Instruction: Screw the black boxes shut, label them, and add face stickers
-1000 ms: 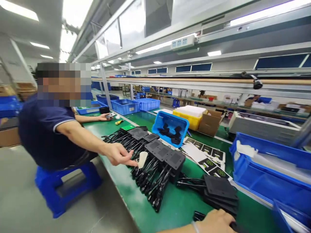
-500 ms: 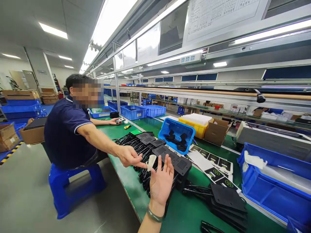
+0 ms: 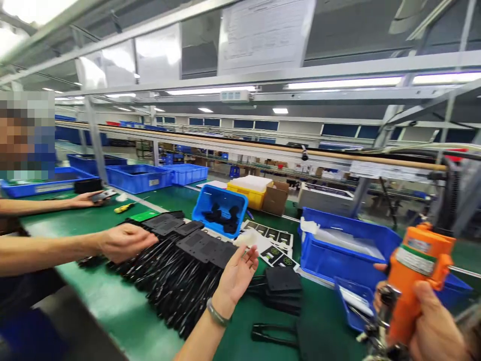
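The left hand [image 3: 236,276], palm up and ringed by a smooth greenish bangle [image 3: 218,313], has its thumb and fingers closed on a thin, slightly blurred cream piece [image 3: 246,239]. The right hand [image 3: 436,326] is clamped around a chunky orange device [image 3: 419,271], hard-looking and banded by a green-and-white label, with shiny metal fittings low on its side. The hands are well apart. The cream piece is above the tabletop [image 3: 240,341], glossy and green, near flat, matte black boxes [image 3: 203,245] trailing glossy, tangled cables [image 3: 176,286]. Behind stand a rounded blue plastic basket [image 3: 201,203] and flat printed sheets [image 3: 270,245]. A co-worker's hand [image 3: 126,243], fingers curled, hovers left of the boxes.
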A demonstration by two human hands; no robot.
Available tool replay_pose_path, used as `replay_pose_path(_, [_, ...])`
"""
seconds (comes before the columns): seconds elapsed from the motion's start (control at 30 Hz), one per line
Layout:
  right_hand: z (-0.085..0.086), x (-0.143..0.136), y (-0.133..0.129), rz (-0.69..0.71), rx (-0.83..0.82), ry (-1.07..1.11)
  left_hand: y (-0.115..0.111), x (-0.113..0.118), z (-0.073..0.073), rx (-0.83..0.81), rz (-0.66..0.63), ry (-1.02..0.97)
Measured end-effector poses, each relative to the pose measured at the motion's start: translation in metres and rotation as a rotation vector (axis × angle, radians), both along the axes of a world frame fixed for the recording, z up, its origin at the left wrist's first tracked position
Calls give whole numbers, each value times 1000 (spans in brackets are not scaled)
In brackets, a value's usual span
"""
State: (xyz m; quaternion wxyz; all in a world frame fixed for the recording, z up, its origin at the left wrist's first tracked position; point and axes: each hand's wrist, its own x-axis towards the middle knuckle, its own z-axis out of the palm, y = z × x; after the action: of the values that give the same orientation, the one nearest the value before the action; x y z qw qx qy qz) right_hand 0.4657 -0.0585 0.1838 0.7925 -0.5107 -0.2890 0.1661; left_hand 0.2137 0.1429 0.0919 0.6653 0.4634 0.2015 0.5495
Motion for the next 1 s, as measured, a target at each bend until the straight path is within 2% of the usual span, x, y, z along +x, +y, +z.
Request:
replay_pose_path(0.13, [2,3,-7,37,-93,118,24,86,32,159,-118,258])
replay_pose_path(0.27, [-11,10,-13,79,-95,96,48,161,53,395,-108,584])
replay_pose_path(0.37, [-25,24,-17,135,-94,103,56,198,55,575,-52,859])
replay_pose_path(0.47, [-35,36,-20,175,-83,82,56,213,51,741,50,1095])
replay_pose_path(0.6, [-35,38,-22,162,-65,24,49,204,51,936,167,1282])
replay_pose_path(0.73, [-23,23,-22,159,-73,54,35,172,57,1065,163,1381])
replay_pose_path(0.87, [-9,4,-14,145,-62,82,4,126,52,1170,-10,1393])
replay_pose_path(1.0, [-3,-12,7,79,21,51,-41,81,24,1249,-284,1343])
